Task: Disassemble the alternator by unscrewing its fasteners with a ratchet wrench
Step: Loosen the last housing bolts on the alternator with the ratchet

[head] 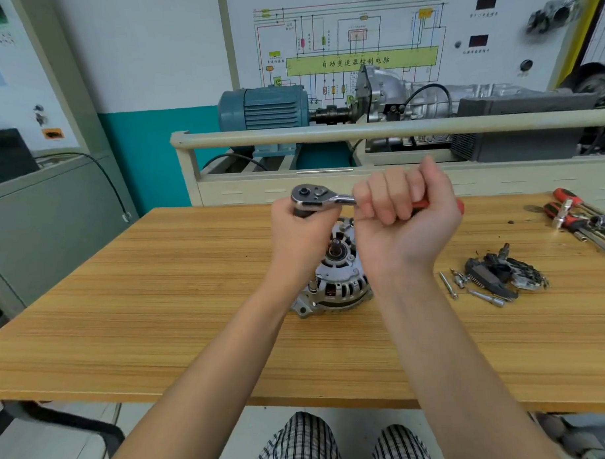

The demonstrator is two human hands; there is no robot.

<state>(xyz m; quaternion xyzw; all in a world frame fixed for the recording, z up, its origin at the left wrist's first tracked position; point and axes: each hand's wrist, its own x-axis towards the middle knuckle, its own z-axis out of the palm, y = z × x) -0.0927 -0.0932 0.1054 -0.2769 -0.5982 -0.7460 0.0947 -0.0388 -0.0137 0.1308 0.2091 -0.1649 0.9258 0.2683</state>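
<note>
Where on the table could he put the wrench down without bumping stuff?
Bare wood lies left of the alternator, out to the table edge, and along the near edge by his arms. The right side is crowded: removed parts and tools.

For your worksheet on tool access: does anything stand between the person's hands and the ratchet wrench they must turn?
Nothing visible does. The right hand grips the red-handled chrome ratchet wrench; the left hand holds under its head, above the silver alternator.
</note>
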